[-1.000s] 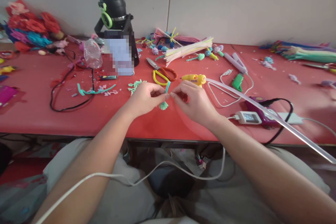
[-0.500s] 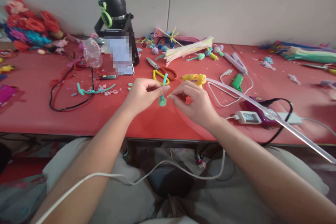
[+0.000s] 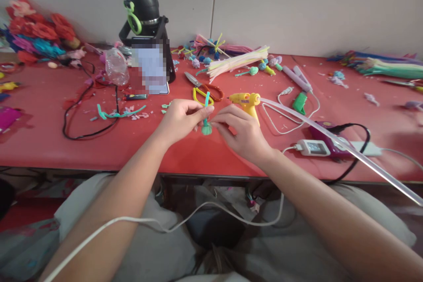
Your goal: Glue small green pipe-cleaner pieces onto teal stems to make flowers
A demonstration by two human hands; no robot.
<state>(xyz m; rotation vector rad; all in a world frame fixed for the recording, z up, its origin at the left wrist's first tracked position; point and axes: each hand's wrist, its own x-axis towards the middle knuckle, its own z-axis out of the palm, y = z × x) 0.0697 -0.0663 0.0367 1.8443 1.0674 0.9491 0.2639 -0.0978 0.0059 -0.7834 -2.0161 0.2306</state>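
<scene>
Between both hands hangs a small green fuzzy piece (image 3: pixel 206 129) with a teal stem pointing up. My left hand (image 3: pixel 181 120) pinches the stem between thumb and fingers, the rounded green end below. My right hand (image 3: pixel 241 131) has its fingertips pressed together at the right side of the green end; whether they hold a small bit there is too small to tell. Just behind the hands lie scissors (image 3: pixel 216 92) with orange and yellow handles. A yellow glue gun (image 3: pixel 244 99) with a long clear glue stick is behind my right hand.
A black bottle (image 3: pixel 142 9) stands behind a phone (image 3: pixel 150 68). Cream pipe cleaners (image 3: pixel 238 62) lie at the back. To the right are a lilac hair-iron-like tool (image 3: pixel 296 78), a green clip-like piece (image 3: pixel 299 103) and a white plug (image 3: pixel 312 147). A black cable loops at left.
My right hand has moved slightly left and down, its fingertips now at the green end. The green end has turned and shifted slightly right. More of the glue gun shows.
</scene>
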